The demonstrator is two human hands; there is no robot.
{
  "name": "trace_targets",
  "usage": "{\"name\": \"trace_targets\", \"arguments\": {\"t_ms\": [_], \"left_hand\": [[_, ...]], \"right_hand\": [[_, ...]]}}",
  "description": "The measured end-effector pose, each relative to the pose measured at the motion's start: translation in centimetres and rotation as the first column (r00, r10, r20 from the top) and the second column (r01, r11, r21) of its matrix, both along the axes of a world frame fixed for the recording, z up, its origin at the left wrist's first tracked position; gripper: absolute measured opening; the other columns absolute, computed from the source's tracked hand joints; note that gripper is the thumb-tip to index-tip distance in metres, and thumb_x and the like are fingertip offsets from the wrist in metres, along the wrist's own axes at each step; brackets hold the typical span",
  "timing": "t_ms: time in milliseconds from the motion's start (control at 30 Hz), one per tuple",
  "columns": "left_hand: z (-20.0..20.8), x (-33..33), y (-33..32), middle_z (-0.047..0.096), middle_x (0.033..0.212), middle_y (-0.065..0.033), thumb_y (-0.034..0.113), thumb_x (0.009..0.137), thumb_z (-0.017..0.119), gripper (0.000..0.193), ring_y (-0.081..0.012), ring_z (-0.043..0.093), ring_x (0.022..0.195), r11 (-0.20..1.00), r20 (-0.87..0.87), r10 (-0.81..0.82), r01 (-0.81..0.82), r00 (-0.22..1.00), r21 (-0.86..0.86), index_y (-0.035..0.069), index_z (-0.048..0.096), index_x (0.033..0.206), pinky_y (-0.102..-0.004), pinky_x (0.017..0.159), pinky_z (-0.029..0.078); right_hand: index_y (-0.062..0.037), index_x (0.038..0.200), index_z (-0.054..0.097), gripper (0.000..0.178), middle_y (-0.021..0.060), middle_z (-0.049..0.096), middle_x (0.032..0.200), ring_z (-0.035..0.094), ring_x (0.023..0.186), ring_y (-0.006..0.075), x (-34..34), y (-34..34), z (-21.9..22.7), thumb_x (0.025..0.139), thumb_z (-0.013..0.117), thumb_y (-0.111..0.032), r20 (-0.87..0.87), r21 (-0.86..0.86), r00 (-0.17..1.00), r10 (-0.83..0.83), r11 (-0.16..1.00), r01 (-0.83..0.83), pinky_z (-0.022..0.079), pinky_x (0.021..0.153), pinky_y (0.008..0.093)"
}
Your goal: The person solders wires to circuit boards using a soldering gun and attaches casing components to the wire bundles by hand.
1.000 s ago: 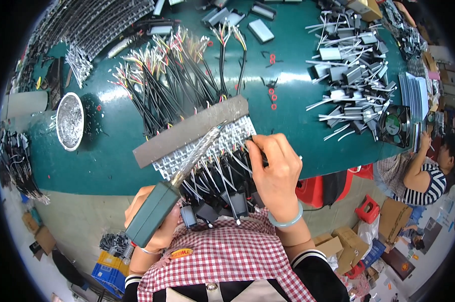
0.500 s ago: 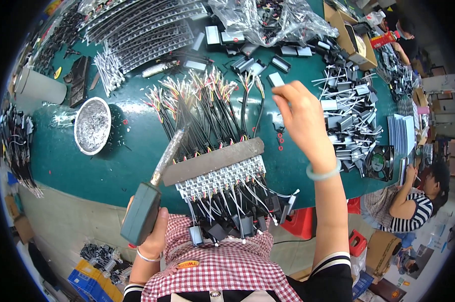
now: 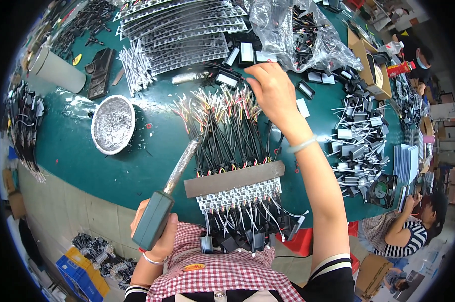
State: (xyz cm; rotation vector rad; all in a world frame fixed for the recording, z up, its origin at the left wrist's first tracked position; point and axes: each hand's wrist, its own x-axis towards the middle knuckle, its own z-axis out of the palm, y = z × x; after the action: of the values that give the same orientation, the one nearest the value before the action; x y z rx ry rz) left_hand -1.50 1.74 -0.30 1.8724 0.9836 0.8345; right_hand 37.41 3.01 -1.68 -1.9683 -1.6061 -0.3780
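Observation:
My left hand [image 3: 157,231] is closed round the green handle of a soldering gun [image 3: 154,219]. Its metal barrel slants up to the tip beside a row of black cables [image 3: 227,133] with stripped red, yellow and white ends. A flat grey bar [image 3: 235,178] lies across the cables, over a white board strip [image 3: 242,196] with components. My right hand [image 3: 275,93] reaches over the far right of the cable ends. Its thumb and forefinger look apart, close to a small black housing with a silver top [image 3: 227,79]; I see nothing between them.
A white bowl [image 3: 132,123] of silvery solder bits stands at left, near a grey cylinder [image 3: 61,70]. Stacked board strips [image 3: 187,55] and clear plastic bags [image 3: 313,45] lie at the back. A pile of housings with white leads [image 3: 360,146] and a fan [image 3: 382,190] are right. Co-workers sit beyond.
My right hand has moved left and away from me, toward the housings behind the cable ends. My left hand keeps hold of the soldering gun. The whole view has shifted.

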Motion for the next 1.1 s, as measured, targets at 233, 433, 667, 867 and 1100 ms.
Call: {"name": "trace_targets", "arguments": {"t_ms": [233,433,667,867,1100], "left_hand": [[0.5,0.2,0.0,0.070,0.095,-0.0198,-0.004,0.071,0.072,0.028,-0.0347,0.071,0.084,0.997,0.027,-0.046,0.044,0.999,0.064,-0.008,0.070,0.099,-0.0385,0.074,0.057],[0.5,-0.2,0.2,0.070,0.095,-0.0193,-0.005,0.071,0.072,0.027,-0.0333,0.071,0.084,0.998,0.008,-0.051,0.050,0.999,0.048,-0.007,0.070,0.098,-0.0375,0.072,0.056],[0.4,-0.6,-0.6,0.069,0.100,-0.0189,0.001,0.076,0.073,0.026,-0.0298,0.069,0.080,0.995,0.053,-0.013,0.018,0.999,-0.093,-0.006,0.070,0.101,-0.0345,0.072,0.055],[0.6,-0.1,-1.7,0.069,0.114,-0.0142,-0.008,0.080,0.073,0.043,-0.0176,0.066,0.090,0.961,0.203,-0.033,0.087,0.979,-0.263,-0.005,0.065,0.122,-0.0309,0.078,0.055],[2.7,3.7,-1.7,0.068,0.108,-0.0158,-0.011,0.075,0.072,0.047,-0.0133,0.059,0.066,0.933,0.290,-0.135,0.220,0.947,-0.284,-0.007,0.062,0.121,-0.0252,0.053,0.048]], "right_hand": [[-0.0058,0.096,0.073,0.017,0.0146,0.069,0.094,0.065,0.093,0.0353,-1.5,3.9,-0.3,0.086,0.071,-0.020,-0.093,-0.344,0.977,-0.193,0.927,0.150,0.052,0.082,0.0460],[-0.0030,0.095,0.071,0.015,0.0155,0.062,0.094,0.063,0.092,0.0351,-1.9,2.2,0.2,0.085,0.072,-0.014,-0.251,-0.143,0.953,-0.170,0.980,0.138,0.051,0.082,0.0453],[0.0007,0.096,0.062,0.015,0.0140,0.061,0.087,0.063,0.076,0.0277,-5.6,-5.2,6.7,0.088,0.070,-0.010,-0.457,-0.033,0.878,-0.142,0.989,0.143,0.052,0.070,0.0365],[0.0002,0.101,0.071,0.018,0.0053,0.060,0.090,0.060,0.076,0.0110,-11.4,-13.8,9.5,0.084,0.076,-0.002,-0.832,0.052,0.549,-0.080,0.974,0.221,0.048,0.069,0.0240],[0.0024,0.121,0.066,0.024,0.0066,0.053,0.101,0.059,0.089,0.0107,-18.2,-16.5,7.7,0.097,0.062,-0.002,-0.978,0.097,0.198,0.069,0.986,0.136,0.049,0.073,0.0226]]}}
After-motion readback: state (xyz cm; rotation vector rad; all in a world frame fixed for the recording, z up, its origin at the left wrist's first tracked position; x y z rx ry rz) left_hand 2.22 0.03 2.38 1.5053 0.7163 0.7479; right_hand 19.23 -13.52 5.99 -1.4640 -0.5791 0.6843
